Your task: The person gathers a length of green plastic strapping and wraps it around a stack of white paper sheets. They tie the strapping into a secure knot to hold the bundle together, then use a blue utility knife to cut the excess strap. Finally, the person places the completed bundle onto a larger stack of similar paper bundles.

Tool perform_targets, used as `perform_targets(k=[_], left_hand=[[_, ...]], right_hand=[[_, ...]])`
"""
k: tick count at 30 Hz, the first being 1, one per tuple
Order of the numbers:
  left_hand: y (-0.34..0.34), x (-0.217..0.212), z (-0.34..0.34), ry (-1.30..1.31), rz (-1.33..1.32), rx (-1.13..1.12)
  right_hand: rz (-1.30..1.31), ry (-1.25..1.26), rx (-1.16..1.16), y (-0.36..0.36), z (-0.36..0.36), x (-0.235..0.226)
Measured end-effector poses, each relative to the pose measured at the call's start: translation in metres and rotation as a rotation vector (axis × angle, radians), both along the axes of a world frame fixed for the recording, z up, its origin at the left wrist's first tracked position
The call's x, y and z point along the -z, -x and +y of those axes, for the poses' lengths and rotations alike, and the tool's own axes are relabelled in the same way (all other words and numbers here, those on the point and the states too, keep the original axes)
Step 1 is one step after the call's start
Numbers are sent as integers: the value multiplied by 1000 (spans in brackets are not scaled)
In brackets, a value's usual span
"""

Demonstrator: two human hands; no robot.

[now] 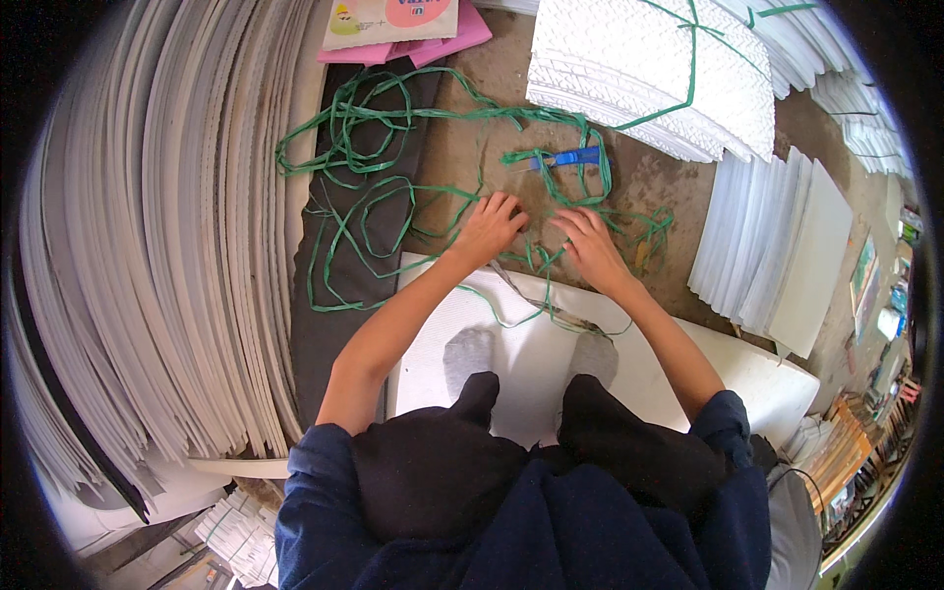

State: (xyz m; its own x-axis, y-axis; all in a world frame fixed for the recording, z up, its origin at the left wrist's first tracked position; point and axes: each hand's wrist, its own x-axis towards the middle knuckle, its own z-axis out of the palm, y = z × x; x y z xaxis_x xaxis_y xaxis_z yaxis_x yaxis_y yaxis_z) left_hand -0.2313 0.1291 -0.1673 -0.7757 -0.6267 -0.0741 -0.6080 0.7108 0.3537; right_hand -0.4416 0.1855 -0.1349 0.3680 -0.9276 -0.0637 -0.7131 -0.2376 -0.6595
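The left hand (pixel 490 231) hovers low over the floor (pixel 654 182) with its fingers bent and partly curled; green string (pixel 543 115) runs up to its fingertips, but whether they pinch it I cannot tell. The right hand (pixel 593 254) is just beside it, palm down, its fingers loosely bent and slightly spread above more of the string; any grip there is hidden too. Short lengths of string lie between the two hands and trail back onto the white board (pixel 523 344), where the person's feet rest in grey socks (pixel 470 356).

Just beyond the right hand, a blue cutter (pixel 582 156) lies on the floor with string looped around it. To the left, loose coils of string spread over a black sheet (pixel 329 359). Beyond the coils are a pink packet (pixel 470 34) and a pale printed bag (pixel 393 29) on top of it.

Farther out, a tall row of white sheets (pixel 197 226) fills the left side. At the upper right sits a white bundle (pixel 619 74) tied with green string, and nearer on the right is another white stack (pixel 752 246).
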Motion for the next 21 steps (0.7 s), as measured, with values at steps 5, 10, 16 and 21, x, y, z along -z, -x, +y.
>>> perform_targets(k=[5,10,16,21], left_hand=[[6,-14,-1,-190,329,-69],[-3,-32,-13,-381,484,-355],[-47,-38,-34,-653,788,-1145],[-79,-31,-40,-130,688,-1077]], right_hand=[[-155,42,-24,-13,-14,3],[-318,-362,107,7,-20,-3],[-208,-241,424,91,-22,-10],[-571,-251,952,103,-14,-31]])
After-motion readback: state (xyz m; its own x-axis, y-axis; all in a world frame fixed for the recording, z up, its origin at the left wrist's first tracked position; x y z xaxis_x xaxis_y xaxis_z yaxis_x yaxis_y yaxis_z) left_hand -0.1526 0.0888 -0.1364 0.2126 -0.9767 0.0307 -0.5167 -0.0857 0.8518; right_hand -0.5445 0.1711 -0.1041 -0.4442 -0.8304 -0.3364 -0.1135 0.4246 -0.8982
